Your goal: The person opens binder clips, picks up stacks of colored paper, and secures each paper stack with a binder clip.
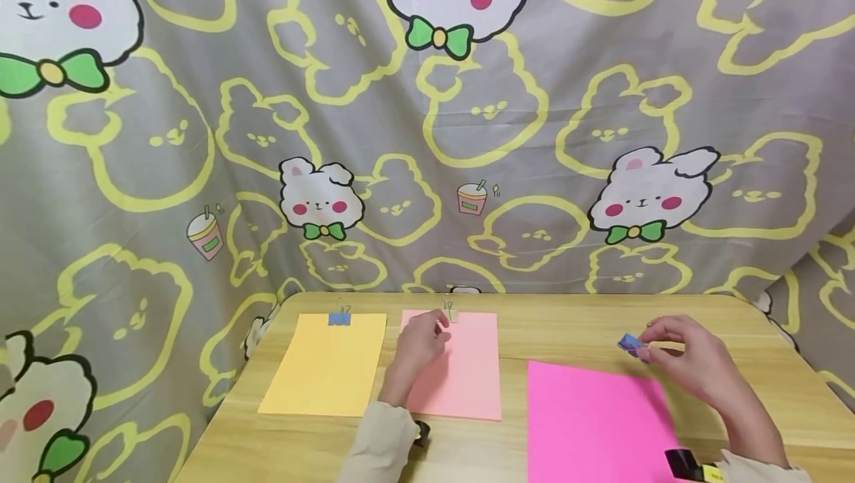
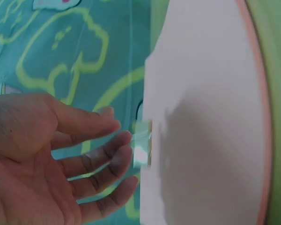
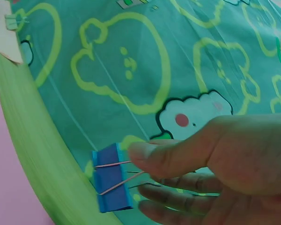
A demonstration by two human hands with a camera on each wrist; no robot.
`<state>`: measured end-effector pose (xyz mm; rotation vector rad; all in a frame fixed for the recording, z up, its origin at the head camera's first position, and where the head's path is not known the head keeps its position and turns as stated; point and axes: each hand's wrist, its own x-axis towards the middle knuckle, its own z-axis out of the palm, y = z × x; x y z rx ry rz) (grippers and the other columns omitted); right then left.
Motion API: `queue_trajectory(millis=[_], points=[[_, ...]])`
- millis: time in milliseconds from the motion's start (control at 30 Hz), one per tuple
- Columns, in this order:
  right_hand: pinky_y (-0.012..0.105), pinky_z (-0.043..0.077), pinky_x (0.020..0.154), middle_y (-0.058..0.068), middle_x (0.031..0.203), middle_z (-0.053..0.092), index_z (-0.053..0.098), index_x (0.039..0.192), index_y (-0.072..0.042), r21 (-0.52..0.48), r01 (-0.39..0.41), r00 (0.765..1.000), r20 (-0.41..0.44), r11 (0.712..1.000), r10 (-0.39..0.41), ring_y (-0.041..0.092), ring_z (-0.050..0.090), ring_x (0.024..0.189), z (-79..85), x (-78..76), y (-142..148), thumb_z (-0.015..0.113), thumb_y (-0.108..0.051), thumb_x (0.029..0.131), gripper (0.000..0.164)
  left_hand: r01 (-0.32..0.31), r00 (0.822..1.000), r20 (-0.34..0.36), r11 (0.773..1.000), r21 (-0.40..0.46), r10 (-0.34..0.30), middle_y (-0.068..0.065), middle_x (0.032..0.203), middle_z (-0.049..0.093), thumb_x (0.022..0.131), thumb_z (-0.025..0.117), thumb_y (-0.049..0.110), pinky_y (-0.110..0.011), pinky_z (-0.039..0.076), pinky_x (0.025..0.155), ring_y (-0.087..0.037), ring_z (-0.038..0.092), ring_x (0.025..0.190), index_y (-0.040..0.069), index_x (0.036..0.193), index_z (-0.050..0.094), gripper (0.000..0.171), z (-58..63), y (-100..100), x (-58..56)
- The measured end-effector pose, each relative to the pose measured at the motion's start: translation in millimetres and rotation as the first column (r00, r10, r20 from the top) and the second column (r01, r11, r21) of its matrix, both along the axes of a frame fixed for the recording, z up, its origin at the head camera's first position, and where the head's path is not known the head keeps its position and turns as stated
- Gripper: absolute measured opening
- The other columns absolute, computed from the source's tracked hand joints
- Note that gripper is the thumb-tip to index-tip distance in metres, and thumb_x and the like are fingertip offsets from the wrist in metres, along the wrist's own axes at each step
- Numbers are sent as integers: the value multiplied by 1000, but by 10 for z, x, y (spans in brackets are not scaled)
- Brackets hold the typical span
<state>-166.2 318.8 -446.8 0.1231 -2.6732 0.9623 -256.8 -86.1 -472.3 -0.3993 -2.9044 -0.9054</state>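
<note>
My right hand [image 1: 698,360] pinches a blue binder clip [image 1: 629,344] by its wire handles, thumb on one side and fingers on the other. The clip hangs above the far right corner of a bright magenta paper stack [image 1: 594,424]. In the right wrist view the blue body of the clip [image 3: 107,180] points away from the fingertips. My left hand [image 1: 421,342] hovers over a light pink paper stack [image 1: 470,379], fingers loosely bent and holding nothing. Its fingertips are right by a pale green binder clip [image 2: 141,145] fixed on the pink stack's far edge.
A yellow paper stack [image 1: 327,372] lies at the left, with a blue binder clip [image 1: 339,319] on its far edge. The wooden table [image 1: 561,320] ends at a grey patterned curtain [image 1: 514,238] behind and to the left.
</note>
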Motion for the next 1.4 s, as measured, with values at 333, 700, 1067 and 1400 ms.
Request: queue_trajectory(millis=[333, 700, 1067, 1400], points=[[23, 53, 67, 24, 116, 64, 62, 127, 5, -12, -70, 987, 147, 997, 71, 47, 65, 107, 27, 85, 178, 83, -2, 82, 50, 227, 973, 42, 973, -41, -226, -9, 100, 69, 92, 76, 8, -31, 53, 76, -20, 64, 87, 4, 113, 72, 22, -13, 672, 132], [21, 54, 70, 27, 116, 67, 55, 134, 14, -26, -92, 968, 231, 995, 95, 38, 67, 106, -1, 132, 333, 82, -3, 84, 59, 445, 892, 35, 863, -241, -450, 7, 122, 67, 94, 77, 30, -22, 48, 94, -5, 60, 111, 17, 127, 72, 36, -88, 1396, 359], [23, 56, 72, 27, 117, 67, 53, 135, 17, -41, -113, 944, 308, 993, 120, 45, 65, 108, 40, 200, 463, 82, -7, 85, 63, 381, 912, 37, 808, -450, -409, 17, 121, 61, 82, 86, 45, -35, 47, 94, -5, 54, 113, 36, 123, 73, 43, -168, 1841, 515], [25, 54, 71, 27, 117, 68, 56, 133, 15, -3, -95, 928, 361, 995, 90, 47, 64, 109, 32, 247, 592, 85, -15, 83, 65, 292, 953, 95, 791, -537, -287, 10, 107, 57, 66, 93, 52, -32, 44, 87, -10, 48, 99, 37, 109, 71, 50, -125, 1918, 618]])
